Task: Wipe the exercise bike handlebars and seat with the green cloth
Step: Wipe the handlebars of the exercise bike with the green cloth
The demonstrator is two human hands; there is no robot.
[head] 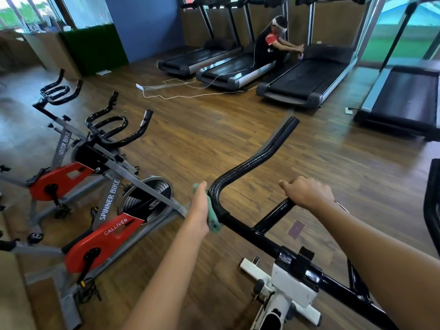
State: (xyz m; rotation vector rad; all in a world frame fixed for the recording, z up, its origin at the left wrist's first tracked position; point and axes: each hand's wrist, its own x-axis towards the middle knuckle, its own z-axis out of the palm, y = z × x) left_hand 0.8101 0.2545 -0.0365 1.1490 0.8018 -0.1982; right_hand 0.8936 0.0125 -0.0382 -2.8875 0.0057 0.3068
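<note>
The black handlebars (252, 163) of the exercise bike curve up through the middle of the head view, fixed on a white stem (289, 289). My left hand (201, 208) holds the green cloth (212, 217) pressed against the left bend of the bar. My right hand (307, 192) grips the inner loop of the handlebar, fingers curled round it. The seat is not in view.
Two red and grey spinner bikes (107, 225) stand close on the left. Several treadmills (307, 77) line the far wall, where a person (273, 41) crouches. White cables (181, 91) lie on the wooden floor. Another black frame (433, 206) stands at the right edge.
</note>
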